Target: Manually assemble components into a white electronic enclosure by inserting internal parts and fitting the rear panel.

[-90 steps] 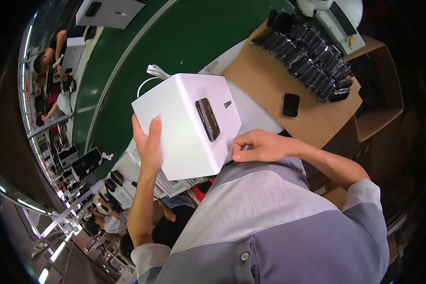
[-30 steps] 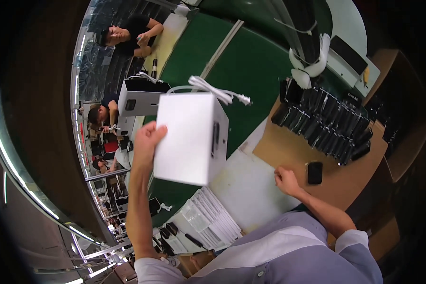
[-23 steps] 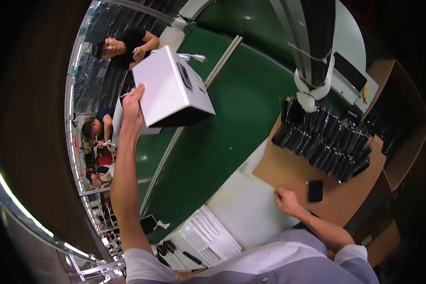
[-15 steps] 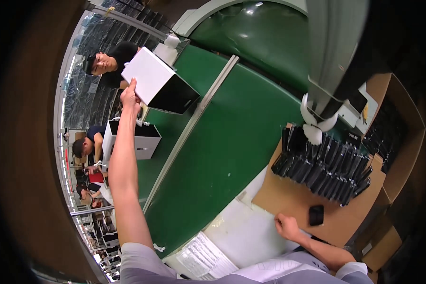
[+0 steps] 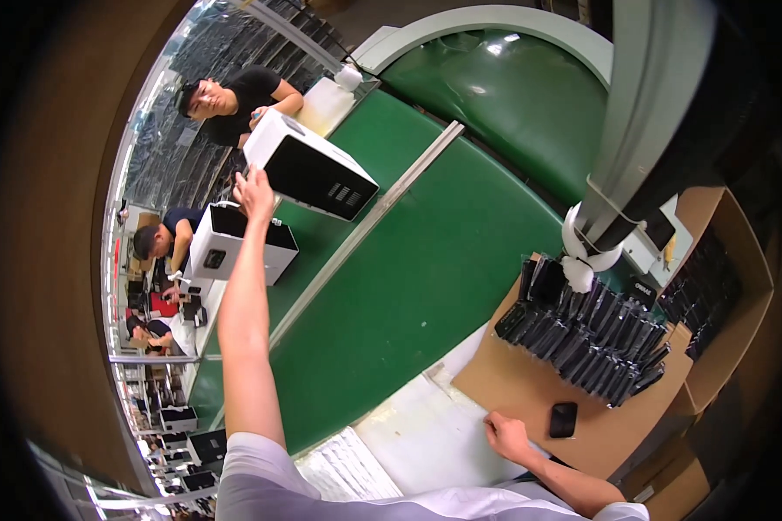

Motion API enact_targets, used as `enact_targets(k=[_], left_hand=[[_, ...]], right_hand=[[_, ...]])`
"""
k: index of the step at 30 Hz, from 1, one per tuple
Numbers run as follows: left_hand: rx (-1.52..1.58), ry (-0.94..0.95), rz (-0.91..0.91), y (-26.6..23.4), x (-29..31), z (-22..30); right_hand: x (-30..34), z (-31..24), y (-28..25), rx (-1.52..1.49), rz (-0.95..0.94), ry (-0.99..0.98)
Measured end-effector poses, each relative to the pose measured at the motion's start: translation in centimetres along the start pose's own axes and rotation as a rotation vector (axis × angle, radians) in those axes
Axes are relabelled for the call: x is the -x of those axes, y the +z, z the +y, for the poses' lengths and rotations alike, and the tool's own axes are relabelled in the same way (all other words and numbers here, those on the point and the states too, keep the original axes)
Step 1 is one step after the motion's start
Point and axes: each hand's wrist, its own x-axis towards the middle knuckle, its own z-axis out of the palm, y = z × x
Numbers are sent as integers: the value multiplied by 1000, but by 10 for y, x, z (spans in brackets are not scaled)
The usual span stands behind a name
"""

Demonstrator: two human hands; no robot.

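Note:
My left arm stretches across the green conveyor belt [image 5: 382, 260]. At its end my left hand [image 5: 255, 193] touches the near-left corner of a white box-shaped machine case [image 5: 317, 169] with a black vented side. The fingers look apart, not wrapped round the case. On the case's far side is a co-worker's hand [image 5: 259, 115]. My right hand [image 5: 506, 434] rests with curled fingers on the white work surface [image 5: 434, 434], and nothing shows in it. Beside it, a small black flat device [image 5: 563, 419] lies on a cardboard sheet [image 5: 504, 382].
Another white-and-black case [image 5: 274, 256] stands nearer on the far lane, beyond a metal rail [image 5: 391, 195]. Rows of black plastic-wrapped packs [image 5: 582, 339] cover part of the cardboard. A grey post [image 5: 652, 113] rises at right, near an open carton [image 5: 738, 321]. Co-workers stand along the left.
The case has turned, showing more of its black vented side. My left hand has loosened from its thumb-up grip to a touch at the corner. My right hand stays curled; the view has shifted.

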Motion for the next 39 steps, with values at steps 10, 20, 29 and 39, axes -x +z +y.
enact_targets(k=[10, 20, 29, 39], left_hand=[[559, 92, -628, -45, 471, 41], [1169, -870, -254, -90, 355, -99], [1439, -855, -291, -2, 220, -108], [265, -255, -238, 182, 234, -138]], right_hand=[[4, 16, 2, 3, 32, -134], [-47, -45, 20, -190, -140, -37], [-339, -143, -1, -311, 262, -285], [-484, -114, 71, 649, 403, -643]])
